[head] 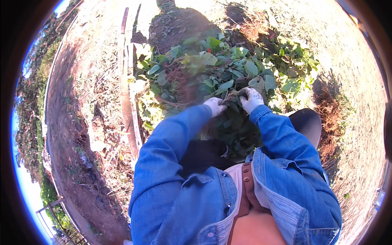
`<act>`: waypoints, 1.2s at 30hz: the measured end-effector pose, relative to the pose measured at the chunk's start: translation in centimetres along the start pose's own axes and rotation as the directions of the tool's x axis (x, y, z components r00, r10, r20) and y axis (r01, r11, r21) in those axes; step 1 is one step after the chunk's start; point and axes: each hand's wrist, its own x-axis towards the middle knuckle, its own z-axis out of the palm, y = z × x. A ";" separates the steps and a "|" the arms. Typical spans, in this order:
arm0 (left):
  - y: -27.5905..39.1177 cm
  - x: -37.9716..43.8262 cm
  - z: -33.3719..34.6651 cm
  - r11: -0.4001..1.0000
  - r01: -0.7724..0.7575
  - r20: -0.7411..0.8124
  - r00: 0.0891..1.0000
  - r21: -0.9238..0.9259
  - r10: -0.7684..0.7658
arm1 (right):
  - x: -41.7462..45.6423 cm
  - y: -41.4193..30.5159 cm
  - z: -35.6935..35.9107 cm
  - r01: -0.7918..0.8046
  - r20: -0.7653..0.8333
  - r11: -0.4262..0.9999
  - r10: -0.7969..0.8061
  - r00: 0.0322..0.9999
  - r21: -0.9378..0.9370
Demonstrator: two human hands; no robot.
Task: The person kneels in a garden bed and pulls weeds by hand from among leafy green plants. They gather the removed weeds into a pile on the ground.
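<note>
My left hand (pixel 215 106), in a white glove, closes around a brown plant stem (pixel 230 96) in front of my body. Gripping the same bunch of stems a little to the right is my right hand (pixel 252 98), gloved the same way. Both hands rest over a large heap of cut leafy green plants (pixel 225 87). A tangle of reddish-brown roots (pixel 178 76) shows in the heap on the left. A small red thing (pixel 209 50) lies among the leaves; I cannot tell what it is.
A long narrow wooden board (pixel 125 82) runs along the heap's left side. More root clumps lie at the right (pixel 329 122) and at the top (pixel 253 27). Dry stalks litter the soil at left (pixel 114 153). A metal frame (pixel 53 211) stands at the lower left edge.
</note>
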 end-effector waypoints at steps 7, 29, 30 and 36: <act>8.0 -8.2 -5.3 0.931 -0.299 -0.061 0.954 -0.208 0.293 | -1.9 -6.1 -6.5 0.290 -0.075 0.879 -0.283 0.956 0.379; 8.6 -9.5 -5.1 0.899 -0.391 -0.398 0.806 0.197 0.438 | -4.1 -5.9 -10.7 0.112 -0.219 0.579 0.118 0.968 0.807; 8.7 -9.4 -5.3 0.912 -0.410 -0.367 0.852 -0.023 0.373 | -4.9 -6.5 -11.2 0.529 -0.416 0.658 -0.339 0.844 0.536; 6.9 -8.9 -5.0 0.917 -0.355 0.039 0.929 -0.184 0.367 | -5.6 -6.2 -8.1 -0.226 0.223 0.376 0.052 0.973 0.899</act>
